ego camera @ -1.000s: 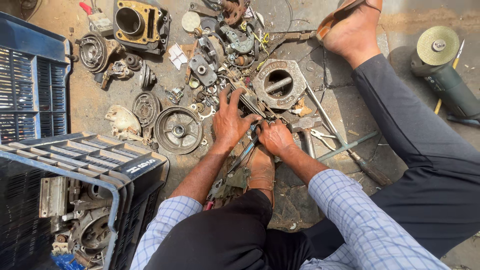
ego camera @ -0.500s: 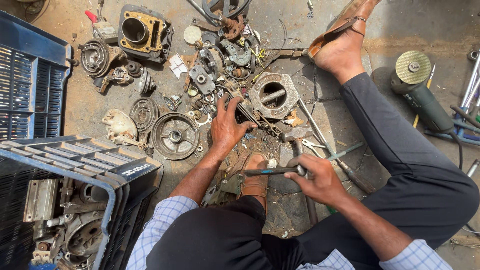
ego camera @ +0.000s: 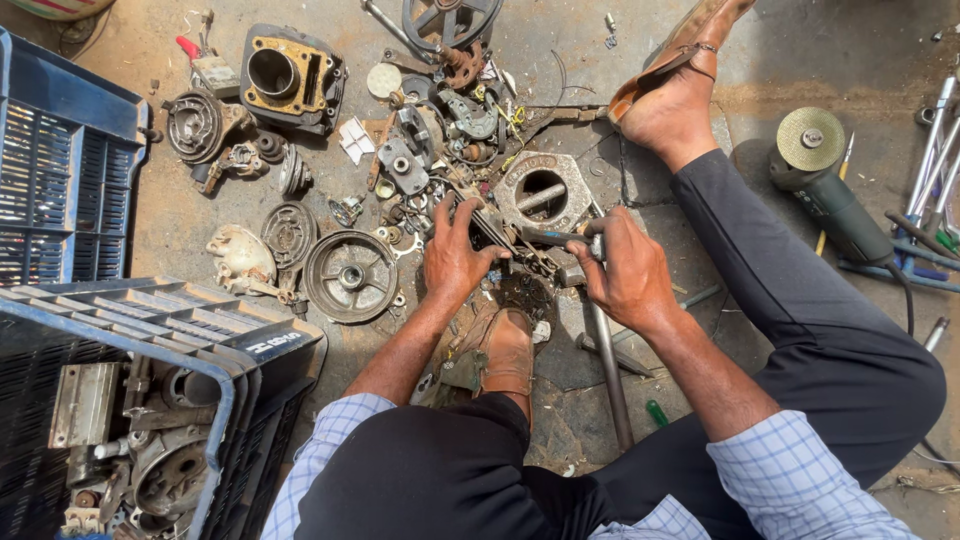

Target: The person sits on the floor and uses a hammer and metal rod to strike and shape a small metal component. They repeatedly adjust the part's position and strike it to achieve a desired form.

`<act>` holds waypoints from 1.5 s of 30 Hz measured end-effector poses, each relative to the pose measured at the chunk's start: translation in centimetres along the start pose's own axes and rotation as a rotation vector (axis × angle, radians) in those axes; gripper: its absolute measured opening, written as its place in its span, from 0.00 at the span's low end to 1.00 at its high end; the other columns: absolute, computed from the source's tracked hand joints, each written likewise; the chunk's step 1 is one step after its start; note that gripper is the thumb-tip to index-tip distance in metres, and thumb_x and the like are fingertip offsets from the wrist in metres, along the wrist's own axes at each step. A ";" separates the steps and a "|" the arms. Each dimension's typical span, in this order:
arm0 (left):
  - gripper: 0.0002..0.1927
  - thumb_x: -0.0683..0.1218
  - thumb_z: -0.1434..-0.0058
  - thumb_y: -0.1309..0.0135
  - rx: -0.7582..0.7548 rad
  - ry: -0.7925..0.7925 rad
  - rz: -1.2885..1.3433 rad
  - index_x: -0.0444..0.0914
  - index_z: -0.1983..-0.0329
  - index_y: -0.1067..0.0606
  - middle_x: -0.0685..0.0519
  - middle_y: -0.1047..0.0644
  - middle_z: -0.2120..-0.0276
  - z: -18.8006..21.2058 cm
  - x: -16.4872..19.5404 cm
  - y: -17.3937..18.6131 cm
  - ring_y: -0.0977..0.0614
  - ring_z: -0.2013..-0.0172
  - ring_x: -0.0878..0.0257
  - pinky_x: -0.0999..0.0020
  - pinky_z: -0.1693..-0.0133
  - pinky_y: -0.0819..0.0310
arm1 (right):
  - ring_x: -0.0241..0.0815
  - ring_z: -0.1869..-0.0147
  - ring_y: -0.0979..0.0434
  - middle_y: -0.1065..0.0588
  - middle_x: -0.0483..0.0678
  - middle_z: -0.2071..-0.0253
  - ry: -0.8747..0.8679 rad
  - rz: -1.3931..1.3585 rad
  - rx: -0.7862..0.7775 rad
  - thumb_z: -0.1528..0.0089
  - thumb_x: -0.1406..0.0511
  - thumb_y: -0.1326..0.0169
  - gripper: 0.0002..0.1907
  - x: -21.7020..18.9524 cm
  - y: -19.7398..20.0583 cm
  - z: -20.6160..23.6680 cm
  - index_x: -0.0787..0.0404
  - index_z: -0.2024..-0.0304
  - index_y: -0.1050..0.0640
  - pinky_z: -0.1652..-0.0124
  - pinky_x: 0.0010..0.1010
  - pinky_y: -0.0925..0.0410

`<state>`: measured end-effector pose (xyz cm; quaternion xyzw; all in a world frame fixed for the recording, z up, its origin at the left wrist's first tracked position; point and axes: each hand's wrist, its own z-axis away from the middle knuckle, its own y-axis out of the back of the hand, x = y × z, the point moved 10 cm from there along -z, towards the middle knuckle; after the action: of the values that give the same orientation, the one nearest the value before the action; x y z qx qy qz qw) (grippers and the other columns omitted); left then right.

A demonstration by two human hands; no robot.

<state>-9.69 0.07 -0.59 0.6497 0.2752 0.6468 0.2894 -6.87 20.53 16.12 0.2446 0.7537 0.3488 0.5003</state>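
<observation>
Sitting: the person is squatting on a grimy concrete floor [ego camera: 820,60] among scattered engine parts, one brown shoe [ego camera: 500,350] planted between the arms.
Left hand: the left hand [ego camera: 452,262] is pressing down on a small dark metal part [ego camera: 498,232] with fingers spread over it, steadying rather than clenching.
Right hand: the right hand [ego camera: 625,270] is clenching the handle of a slim tool [ego camera: 550,238], whose tip is pointing toward the part under the left hand; what kind of tool it is cannot be told.
Worked part: it is lying on the floor just ahead of the shoe, beside the hexagonal grey casting [ego camera: 545,190] with a round hole.
Pipe: a long steel pipe [ego camera: 610,375] is lying on the floor under the right wrist.
Left of the hands: a round pulley-like disc [ego camera: 350,275] is lying near a smaller clutch plate [ego camera: 288,232], and farther up an engine cylinder block [ego camera: 290,75] is sitting upright.
Crates: a blue plastic crate [ego camera: 150,400] is holding more metal parts at lower left.
Right side: an angle grinder [ego camera: 830,190] is lying well apart from the hands.
</observation>
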 end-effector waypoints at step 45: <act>0.29 0.53 0.51 0.33 -0.381 -0.147 0.199 0.34 0.50 0.25 0.44 0.18 0.60 -0.5 3.1 -1.1 0.13 0.57 0.50 0.54 0.51 0.18 | 0.64 0.25 0.45 0.44 0.62 0.28 0.272 0.318 -0.319 0.39 0.35 0.52 0.49 -7.1 -6.3 -3.4 0.65 0.31 0.36 0.32 0.60 0.49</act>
<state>-10.17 3.15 0.70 0.6526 0.0611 0.6634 0.3609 -7.42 10.45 16.29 0.2288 0.7015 0.5672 0.3658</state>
